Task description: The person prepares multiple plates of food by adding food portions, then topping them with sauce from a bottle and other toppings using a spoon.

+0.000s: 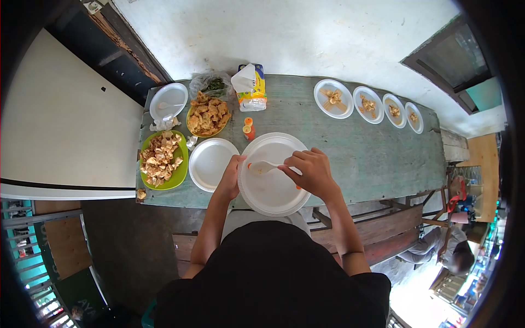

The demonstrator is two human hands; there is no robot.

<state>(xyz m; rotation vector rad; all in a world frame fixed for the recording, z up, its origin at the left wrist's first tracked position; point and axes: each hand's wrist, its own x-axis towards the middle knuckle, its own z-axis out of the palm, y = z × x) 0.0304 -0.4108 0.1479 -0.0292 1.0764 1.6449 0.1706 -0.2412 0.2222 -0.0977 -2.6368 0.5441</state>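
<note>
My left hand [233,176] is closed on the left rim of a white plate [276,199], which is held over the table's front edge. Its ridged rim looks thick, perhaps several plates stacked. Between the fingers of my right hand [309,170] is a white plastic spoon [261,168], its bowl low over the plate. Small orange smears mark the plate near the spoon and under my right hand. Just beyond the plate stands a small sauce bottle [249,133] with an orange cap. Another white plate [212,164] lies to the left, close to my left hand.
A green plate of cut pieces [163,158], a plate of fried food [208,116], a bag of greens [213,86] and a tissue pack [252,87] occupy the left. Several small plates holding food [334,99] line the back right. A person [445,249] sits far right.
</note>
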